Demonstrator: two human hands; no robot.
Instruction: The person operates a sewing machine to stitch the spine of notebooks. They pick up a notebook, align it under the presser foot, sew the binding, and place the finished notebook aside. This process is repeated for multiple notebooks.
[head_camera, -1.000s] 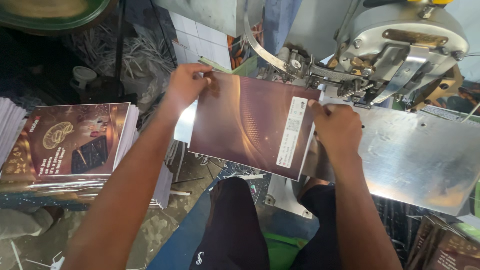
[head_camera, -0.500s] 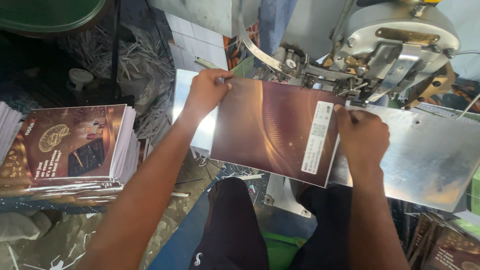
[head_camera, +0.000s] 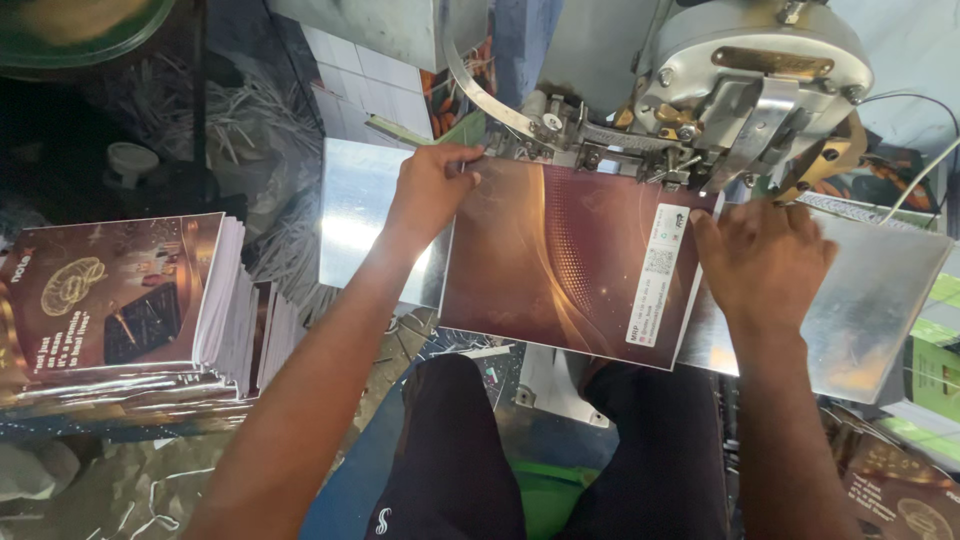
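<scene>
A booklet (head_camera: 565, 260) is lying on the metal table (head_camera: 870, 300), under the machine head (head_camera: 740, 90) behind it. A stack of booklets (head_camera: 130, 300) is sitting well left.

arms: bare to above the elbow, no sleeves in view
left hand (head_camera: 428, 190): bare, no glove, ring or watch
right hand (head_camera: 765, 262): bare, no glove
trousers (head_camera: 455, 455): dark, small white mark near the left knee
</scene>
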